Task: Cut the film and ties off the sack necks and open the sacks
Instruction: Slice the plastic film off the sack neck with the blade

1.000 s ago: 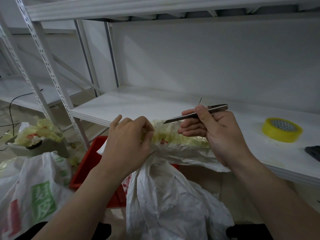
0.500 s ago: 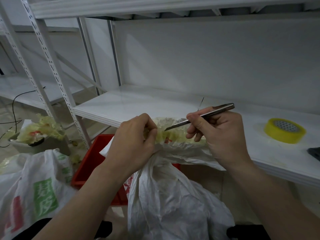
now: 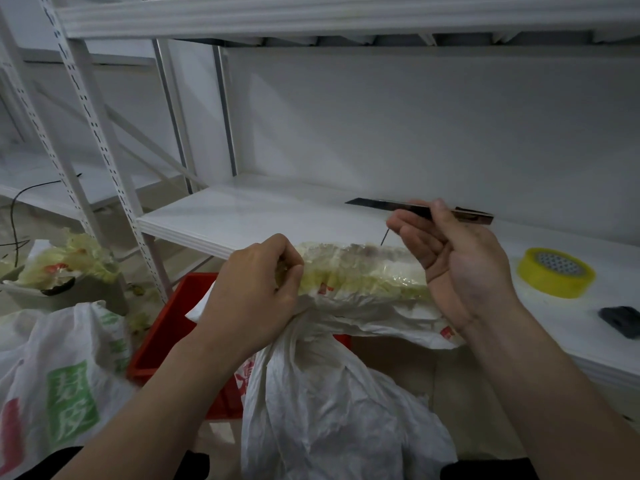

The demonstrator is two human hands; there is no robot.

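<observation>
Sack neck wrapped in yellow film, middle, by red crate | left hand squeezes its left end | right hand pinches knife above it, blade apart | left bin holds film scraps

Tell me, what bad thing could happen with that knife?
The left hand grips the film-wrapped sack neck, so a slipping knife could nick its fingers. The right hand only pinches the knife, so it might twist or drop. A deep cut could also tear the sack itself.
</observation>
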